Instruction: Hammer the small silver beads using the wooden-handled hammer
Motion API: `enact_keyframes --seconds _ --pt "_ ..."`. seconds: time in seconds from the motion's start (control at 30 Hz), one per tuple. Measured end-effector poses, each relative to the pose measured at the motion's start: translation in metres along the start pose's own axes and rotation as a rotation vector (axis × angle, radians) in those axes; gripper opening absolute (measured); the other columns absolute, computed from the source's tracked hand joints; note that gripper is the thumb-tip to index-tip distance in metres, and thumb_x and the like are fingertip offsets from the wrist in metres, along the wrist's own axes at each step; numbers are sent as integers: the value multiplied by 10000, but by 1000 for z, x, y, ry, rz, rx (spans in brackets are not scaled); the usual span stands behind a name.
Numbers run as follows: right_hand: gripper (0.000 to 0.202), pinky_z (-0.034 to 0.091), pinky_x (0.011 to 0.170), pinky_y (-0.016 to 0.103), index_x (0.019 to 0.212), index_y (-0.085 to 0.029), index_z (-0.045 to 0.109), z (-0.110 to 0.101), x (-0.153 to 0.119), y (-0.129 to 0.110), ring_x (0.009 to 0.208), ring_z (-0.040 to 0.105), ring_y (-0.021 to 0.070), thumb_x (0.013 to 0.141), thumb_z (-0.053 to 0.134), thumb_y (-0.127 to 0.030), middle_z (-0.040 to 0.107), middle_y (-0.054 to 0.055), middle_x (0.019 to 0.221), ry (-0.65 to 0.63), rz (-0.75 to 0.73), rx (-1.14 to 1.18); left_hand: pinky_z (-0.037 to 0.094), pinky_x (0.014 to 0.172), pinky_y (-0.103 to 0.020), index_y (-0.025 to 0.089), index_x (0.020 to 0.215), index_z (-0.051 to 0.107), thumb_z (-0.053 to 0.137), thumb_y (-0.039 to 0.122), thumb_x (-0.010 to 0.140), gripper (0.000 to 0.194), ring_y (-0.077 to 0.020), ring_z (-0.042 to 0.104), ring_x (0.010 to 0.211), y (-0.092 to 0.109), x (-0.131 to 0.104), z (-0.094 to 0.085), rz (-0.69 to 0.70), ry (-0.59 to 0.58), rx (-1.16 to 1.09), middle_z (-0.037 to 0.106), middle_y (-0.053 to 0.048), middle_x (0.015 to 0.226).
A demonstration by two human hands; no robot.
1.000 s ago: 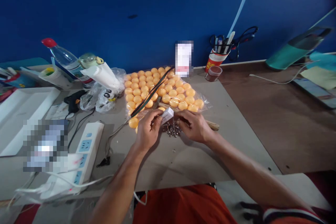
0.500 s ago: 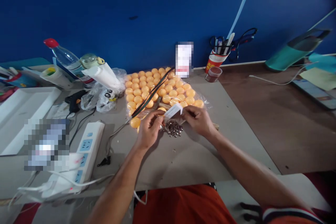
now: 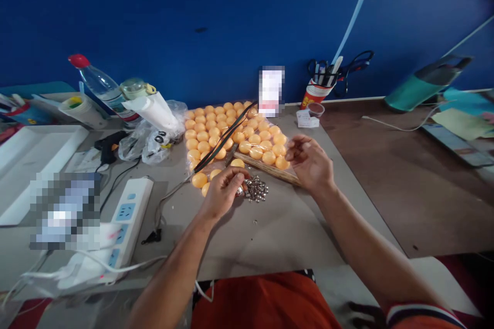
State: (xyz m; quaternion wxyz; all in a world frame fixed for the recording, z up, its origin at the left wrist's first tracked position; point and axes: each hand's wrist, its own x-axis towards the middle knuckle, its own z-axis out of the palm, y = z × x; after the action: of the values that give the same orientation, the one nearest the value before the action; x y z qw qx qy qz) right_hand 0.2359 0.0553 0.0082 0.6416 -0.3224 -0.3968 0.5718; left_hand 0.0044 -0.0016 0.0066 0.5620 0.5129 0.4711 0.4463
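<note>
My left hand [image 3: 224,191] is closed at the left edge of a heap of small shiny metal pieces [image 3: 258,189]. A silvery bit shows under its thumb, but I cannot make out what the fingers hold. My right hand [image 3: 313,162] is raised to the right of the heap, fingers loosely bent and apart, with nothing visible in them. A small white printed slip [image 3: 307,120] sits against a small clear tub [image 3: 316,109] farther back. Beyond the heap, a wooden-handled hammer [image 3: 266,166] lies before many orange balls [image 3: 216,128] in clear plastic.
A black-and-green strap [image 3: 219,144] crosses the balls. At left are a power strip [image 3: 127,216], a glue gun [image 3: 108,148], a white tray [image 3: 73,139] and a bottle [image 3: 96,82]. A red cup of pens [image 3: 314,93] and a green flask [image 3: 419,87] stand at right.
The white slip has left my hands and now rests by the small tub. My right hand has opened and moved right and up. My left hand stays by the heap.
</note>
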Motion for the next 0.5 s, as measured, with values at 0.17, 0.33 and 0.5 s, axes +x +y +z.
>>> enact_keyframes --seconds 0.17,0.33,0.5 --pt "127 490 664 296 895 -193 700 25 -29 8 727 613 163 871 576 -193 673 39 802 -640 -174 -847 422 527 -210 177 901 681 681 487 805 324 -118 601 636 0 1 0 -66 60 -253 694 -35 846" --pt "216 489 680 315 1048 -162 695 31 -38 19 789 612 197 910 529 -169 655 93 921 -818 -308 -1347 496 605 -227 149 900 684 770 409 726 325 -124 628 688 6 2 -1 -149 76 -470 691 -50 862" --pt "200 428 581 287 998 -176 692 26 -35 29 696 567 175 888 528 -144 626 68 848 -798 -331 -1502 506 670 -229 140 921 698 792 309 684 306 -129 641 756 8 4 -1 -182 80 -578 683 -47 878"
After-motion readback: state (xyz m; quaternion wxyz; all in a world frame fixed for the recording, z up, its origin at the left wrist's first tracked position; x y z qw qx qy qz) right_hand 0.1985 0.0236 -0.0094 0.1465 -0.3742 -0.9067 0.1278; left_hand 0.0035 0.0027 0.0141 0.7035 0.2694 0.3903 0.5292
